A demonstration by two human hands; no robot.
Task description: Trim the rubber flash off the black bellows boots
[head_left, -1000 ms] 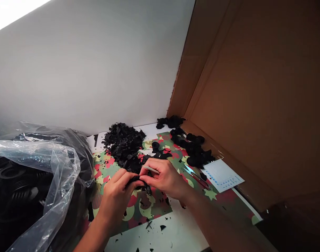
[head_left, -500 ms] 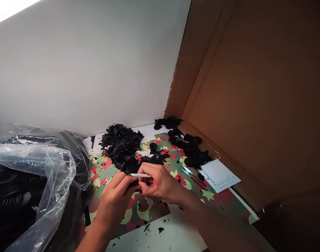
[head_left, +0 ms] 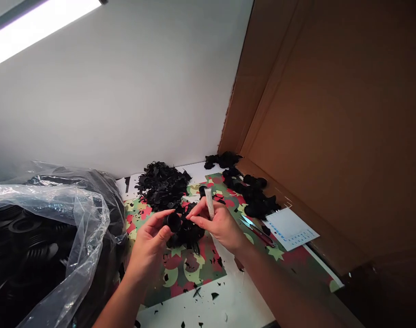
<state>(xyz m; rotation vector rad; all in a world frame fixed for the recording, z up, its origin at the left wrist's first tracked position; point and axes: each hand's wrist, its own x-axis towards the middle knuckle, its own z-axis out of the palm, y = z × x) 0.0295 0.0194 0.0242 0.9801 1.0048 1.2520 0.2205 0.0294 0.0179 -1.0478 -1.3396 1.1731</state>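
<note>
Between the thumb and fingers of my left hand is a round black rubber part, its hollow opening turned toward the right. My right hand is closed around a slim whitish-handled tool that stands up out of the fist; its working end is hidden. The thumb and forefinger of that hand come together just right of the rubber part, apart from it. Whether they pinch a scrap, I cannot make out. Black trimmings lie beneath both hands on the camouflage-patterned sheet.
At left a clear plastic bag holds several black ribbed parts. Black shavings are heaped against the white wall. More black pieces line the cardboard wall at right, near scissors and a printed card.
My hands have moved apart, and the black rubber part now shows in the left one. The whitish tool has swung from lying flat to upright. The view has tilted upward slightly.
</note>
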